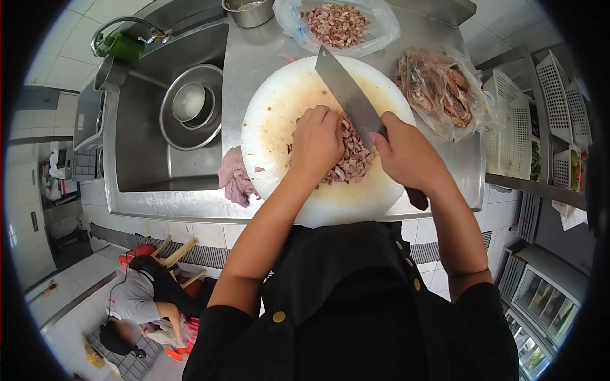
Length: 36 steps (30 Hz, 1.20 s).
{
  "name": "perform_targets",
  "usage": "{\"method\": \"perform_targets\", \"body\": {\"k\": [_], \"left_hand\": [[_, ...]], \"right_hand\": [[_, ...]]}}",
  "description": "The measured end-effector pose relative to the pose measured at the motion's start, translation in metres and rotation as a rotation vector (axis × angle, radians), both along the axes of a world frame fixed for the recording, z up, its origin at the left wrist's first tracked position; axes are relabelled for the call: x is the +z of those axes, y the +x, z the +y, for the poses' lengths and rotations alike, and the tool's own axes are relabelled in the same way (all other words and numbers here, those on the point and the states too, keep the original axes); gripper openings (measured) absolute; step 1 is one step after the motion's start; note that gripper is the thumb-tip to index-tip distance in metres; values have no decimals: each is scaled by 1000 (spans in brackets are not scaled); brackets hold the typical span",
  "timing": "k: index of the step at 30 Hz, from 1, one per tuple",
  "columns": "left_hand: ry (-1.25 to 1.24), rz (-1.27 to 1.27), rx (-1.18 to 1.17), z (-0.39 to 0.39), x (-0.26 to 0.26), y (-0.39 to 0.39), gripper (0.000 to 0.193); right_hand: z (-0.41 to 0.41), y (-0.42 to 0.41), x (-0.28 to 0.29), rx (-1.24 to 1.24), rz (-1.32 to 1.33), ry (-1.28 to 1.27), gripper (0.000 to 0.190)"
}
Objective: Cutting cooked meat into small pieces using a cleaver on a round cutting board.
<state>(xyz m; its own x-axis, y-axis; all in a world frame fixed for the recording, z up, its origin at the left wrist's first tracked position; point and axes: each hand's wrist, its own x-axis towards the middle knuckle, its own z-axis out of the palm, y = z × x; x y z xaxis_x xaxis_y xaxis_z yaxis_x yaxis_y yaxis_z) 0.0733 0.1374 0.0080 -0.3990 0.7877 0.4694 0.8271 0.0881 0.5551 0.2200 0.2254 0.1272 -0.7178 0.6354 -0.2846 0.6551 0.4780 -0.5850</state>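
Note:
A round white cutting board [276, 95] lies on the steel counter, with a heap of diced meat [353, 155] at its middle. My right hand [405, 150] grips a Chinese cleaver [345, 90] by its dark handle. The blade points up and to the left, along the right side of my left hand. Bent over, my left hand [318, 138] rests on the left part of the meat, its fingers curled. What lies beneath those fingers is hidden, and so is the blade's edge.
A bag of diced meat [336, 26] and a bag of large meat pieces [436, 88] stand behind and right of the board. Left are a pink cloth [236, 176] and a sink [143, 166] with metal bowls [188, 102]. White baskets [507, 124] line the right. A person [138, 305] sits behind, lower left.

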Motion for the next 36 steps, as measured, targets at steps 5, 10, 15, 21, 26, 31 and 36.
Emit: {"method": "perform_targets", "body": {"k": [5, 10, 15, 21, 26, 31, 36], "left_hand": [[-98, 20, -82, 5, 2, -3, 8], [-148, -37, -141, 10, 5, -14, 8], [-274, -56, -176, 22, 8, -14, 10], [7, -190, -60, 9, -4, -13, 9], [-124, -43, -123, 18, 3, -11, 8], [0, -429, -51, 8, 7, -23, 8], [-27, -486, 10, -9, 21, -50, 9]], "right_hand": [[-3, -10, -16, 1, -7, 64, 26], [11, 6, -14, -46, 80, 81, 24], [16, 15, -10, -119, 69, 46, 26], [5, -2, -15, -2, 28, 44, 22], [-1, -21, -49, -100, -3, 92, 23], [1, -14, -33, -8, -12, 72, 22], [-5, -17, -52, -130, 47, 71, 22]]}}
